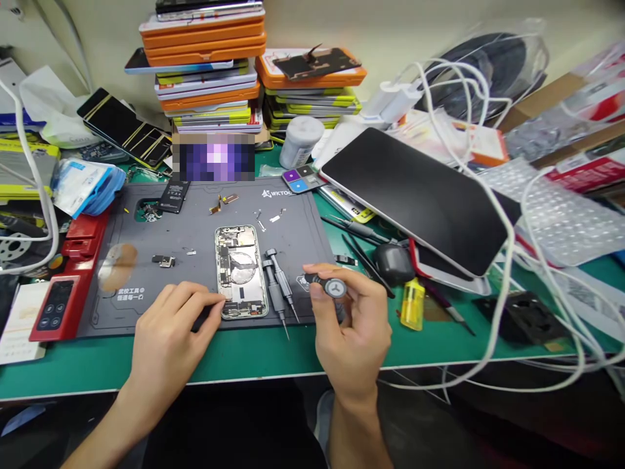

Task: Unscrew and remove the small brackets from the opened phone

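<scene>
An opened phone [243, 273], its inner boards and a round coil showing, lies on the dark grey work mat [293, 228]. My left hand [178, 332] is at its lower left edge, thumb and forefinger closed against the frame. A dark item under that palm is mostly hidden. Raised to the right of the phone, my right hand [351, 319] is closed around a screwdriver [334, 286] with its round grey end cap facing me; the tip cannot be seen. Between the hands, two grey screwdrivers [276, 290] lie beside the phone, tips toward me.
Small phone parts [163, 260] and a black battery [174, 195] rest on the mat. A red device [58, 306] stands left. A large dark tablet [420, 189], white cables [508, 260] and a yellow-handled tool [413, 305] crowd the right. Stacked orange cases [205, 42] rise behind.
</scene>
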Motion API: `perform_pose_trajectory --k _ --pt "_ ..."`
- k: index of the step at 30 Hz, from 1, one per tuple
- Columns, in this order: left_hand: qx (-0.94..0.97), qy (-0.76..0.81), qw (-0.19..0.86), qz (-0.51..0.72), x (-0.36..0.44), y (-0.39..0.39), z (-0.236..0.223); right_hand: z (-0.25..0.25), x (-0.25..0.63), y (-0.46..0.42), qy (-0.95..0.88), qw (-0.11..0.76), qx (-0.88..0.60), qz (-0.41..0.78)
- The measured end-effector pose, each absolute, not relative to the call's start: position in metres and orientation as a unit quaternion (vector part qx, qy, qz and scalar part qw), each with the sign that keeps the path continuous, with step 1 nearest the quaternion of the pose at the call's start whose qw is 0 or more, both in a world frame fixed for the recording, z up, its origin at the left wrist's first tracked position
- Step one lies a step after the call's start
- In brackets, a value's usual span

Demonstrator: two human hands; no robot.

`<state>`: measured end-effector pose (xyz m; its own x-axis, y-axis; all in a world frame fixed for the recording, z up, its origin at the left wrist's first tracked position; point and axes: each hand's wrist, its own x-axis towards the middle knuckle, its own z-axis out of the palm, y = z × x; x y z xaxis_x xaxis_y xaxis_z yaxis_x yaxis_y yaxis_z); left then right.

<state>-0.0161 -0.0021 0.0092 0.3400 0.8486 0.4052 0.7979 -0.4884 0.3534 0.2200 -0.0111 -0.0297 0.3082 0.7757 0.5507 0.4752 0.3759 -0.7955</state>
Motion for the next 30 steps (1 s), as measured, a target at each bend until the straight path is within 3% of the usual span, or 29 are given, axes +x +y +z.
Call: perform_pose_trajectory --k 19,30 --pt "0.850 0.463 -0.015 0.251 -0.017 -0.004 0.008 -0.030 0.219 -0.012 -0.571 0.592 -0.554 0.130" --pt "0.830 0.465 0.021 0.307 -0.022 -0.008 -0.002 -0.032 0.219 -0.011 -0.571 0.588 -0.565 0.089"
